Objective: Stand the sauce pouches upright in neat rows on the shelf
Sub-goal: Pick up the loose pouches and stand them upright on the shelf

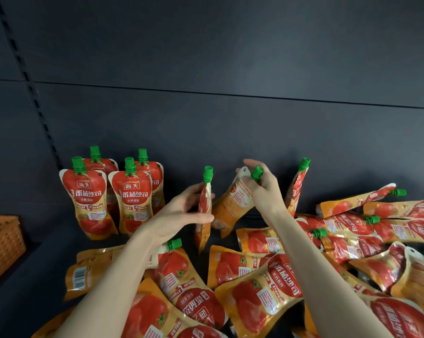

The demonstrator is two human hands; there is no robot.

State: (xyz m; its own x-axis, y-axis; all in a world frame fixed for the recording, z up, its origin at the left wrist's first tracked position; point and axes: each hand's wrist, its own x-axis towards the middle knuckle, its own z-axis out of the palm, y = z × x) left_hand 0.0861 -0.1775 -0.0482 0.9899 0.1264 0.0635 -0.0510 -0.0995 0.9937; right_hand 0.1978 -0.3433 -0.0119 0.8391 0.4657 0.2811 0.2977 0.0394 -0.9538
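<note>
Several red-and-orange sauce pouches with green caps (91, 196) stand upright in two short rows at the back left of the dark shelf (35, 276). My left hand (181, 213) holds a pouch (204, 211) edge-on and upright, thumb and fingers on either side of it. My right hand (262, 186) grips a tilted pouch (230, 206) by its green cap, back label facing me. Another pouch (296, 189) leans against the back wall to the right. Many pouches (254, 284) lie flat in a loose pile across the front and right.
An orange perforated basket (1, 245) sits at the left edge of the shelf. The dark back panel (230, 130) rises behind everything, with a slotted upright (27, 81) at the left. Bare shelf shows between the standing rows and the basket.
</note>
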